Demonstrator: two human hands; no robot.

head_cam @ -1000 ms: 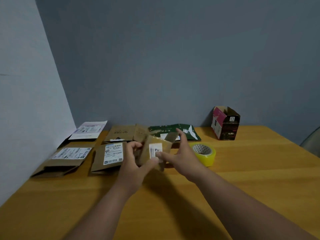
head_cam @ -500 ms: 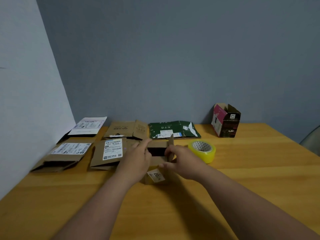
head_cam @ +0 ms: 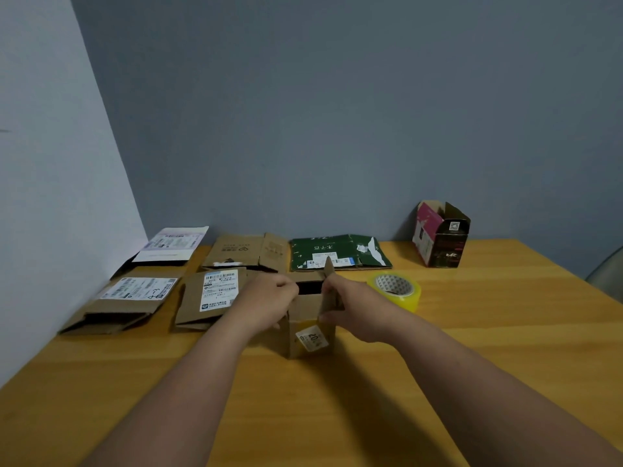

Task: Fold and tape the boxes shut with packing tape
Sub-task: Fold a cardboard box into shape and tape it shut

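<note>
Head view: a small brown cardboard box [head_cam: 308, 326] stands on the wooden table [head_cam: 472, 348], top open, a white label on its near face. The left hand [head_cam: 266, 303] grips the box's left side, fingers curled over the top edge. The right hand [head_cam: 357, 306] holds the right side, thumb on the near face and fingers curled around a raised flap [head_cam: 328, 288] that stands upright at the box's right edge.

Just right of the box, behind the right hand, a roll of yellow packing tape [head_cam: 396, 289] lies flat on the table. Left of the box lies a flattened brown carton with a white shipping label [head_cam: 210, 298], and further left another flattened labelled carton [head_cam: 124, 305] next to the wall. Behind the box, along the back wall, lie a flattened brown carton [head_cam: 247, 252] and a flattened green carton [head_cam: 338, 252]; far left of these is a white-labelled flat piece [head_cam: 172, 246]. Well to the right of the box, near the back wall, stands an open pink-and-black box [head_cam: 440, 235].
</note>
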